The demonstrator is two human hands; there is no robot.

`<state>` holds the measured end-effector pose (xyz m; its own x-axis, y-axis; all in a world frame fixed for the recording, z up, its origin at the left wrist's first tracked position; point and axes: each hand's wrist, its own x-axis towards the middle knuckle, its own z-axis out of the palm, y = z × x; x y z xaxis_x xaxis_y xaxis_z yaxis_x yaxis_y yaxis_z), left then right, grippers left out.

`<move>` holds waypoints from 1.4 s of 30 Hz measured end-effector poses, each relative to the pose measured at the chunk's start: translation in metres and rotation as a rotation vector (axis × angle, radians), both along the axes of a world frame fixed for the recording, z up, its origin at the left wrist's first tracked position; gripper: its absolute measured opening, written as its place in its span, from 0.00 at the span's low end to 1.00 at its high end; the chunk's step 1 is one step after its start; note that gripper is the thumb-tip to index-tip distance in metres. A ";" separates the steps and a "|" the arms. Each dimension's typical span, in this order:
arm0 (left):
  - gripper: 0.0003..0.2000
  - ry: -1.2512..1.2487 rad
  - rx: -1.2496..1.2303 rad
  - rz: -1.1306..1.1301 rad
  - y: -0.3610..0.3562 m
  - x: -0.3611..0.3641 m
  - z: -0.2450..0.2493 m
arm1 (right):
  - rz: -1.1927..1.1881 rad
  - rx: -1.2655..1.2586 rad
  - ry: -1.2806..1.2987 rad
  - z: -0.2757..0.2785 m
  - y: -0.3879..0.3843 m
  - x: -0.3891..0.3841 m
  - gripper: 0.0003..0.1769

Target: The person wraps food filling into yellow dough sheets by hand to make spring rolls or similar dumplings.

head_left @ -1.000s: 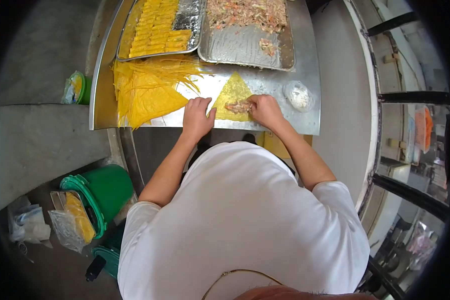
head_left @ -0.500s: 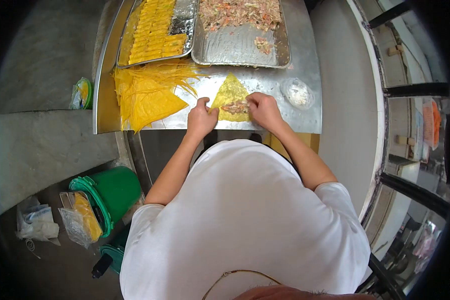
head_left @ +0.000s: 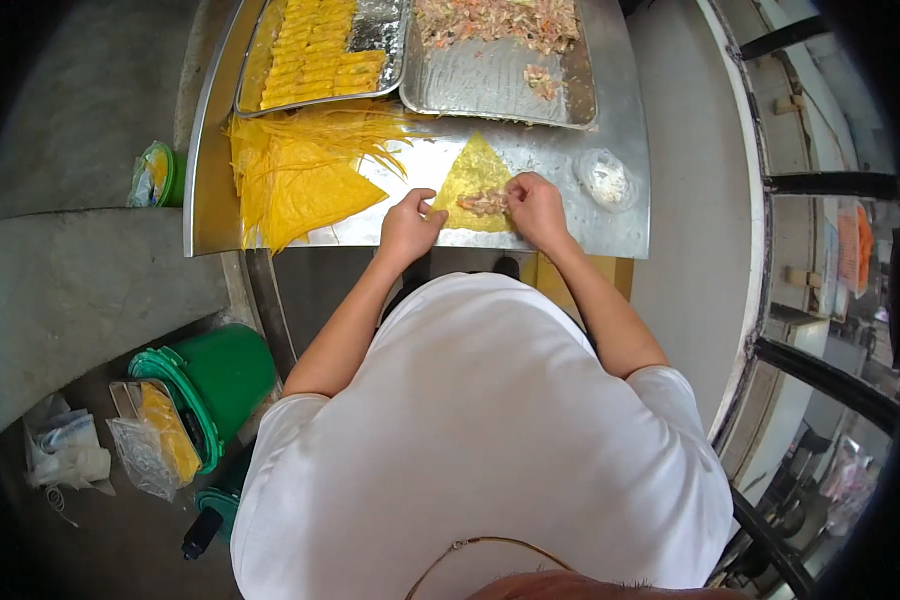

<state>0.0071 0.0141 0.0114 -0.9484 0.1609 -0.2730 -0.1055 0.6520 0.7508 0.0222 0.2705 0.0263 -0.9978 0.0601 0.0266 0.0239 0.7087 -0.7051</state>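
Note:
A thin yellow triangular wrapper (head_left: pixel 473 165) lies on the metal table, its point facing away from me. A short strip of minced, carrot-flecked filling (head_left: pixel 482 204) runs across its wide near part. My left hand (head_left: pixel 411 226) is at the wrapper's left corner, its fingers curled and a gap between thumb and forefinger. At the filling's right end, my right hand (head_left: pixel 538 211) has its fingertips closed together on the filling. To the left is a fanned stack of yellow wrappers (head_left: pixel 305 195) with shredded edges.
A tray of filling (head_left: pixel 460 85) stands behind the wrapper, beside a tray of yellow rolls (head_left: pixel 395 75). A clear bowl with white paste (head_left: pixel 607 181) sits at right. A green bucket (head_left: pixel 235 375) is on the floor at left; barred panels (head_left: pixel 830 185) line the right.
The view has shifted slightly, so the table and trays appear higher and further right. Both hands remain at the wrapper's sides, with the right fingers still at the filling's end.

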 end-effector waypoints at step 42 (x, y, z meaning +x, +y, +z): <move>0.11 -0.042 0.186 0.225 0.026 0.021 0.006 | -0.371 -0.319 -0.280 -0.016 0.012 0.039 0.07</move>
<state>0.0281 0.0403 0.0178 -0.9545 -0.0008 -0.2981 -0.2650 0.4603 0.8473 0.0614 0.2820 0.0102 -0.8746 0.3701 -0.3133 0.4481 0.3701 -0.8137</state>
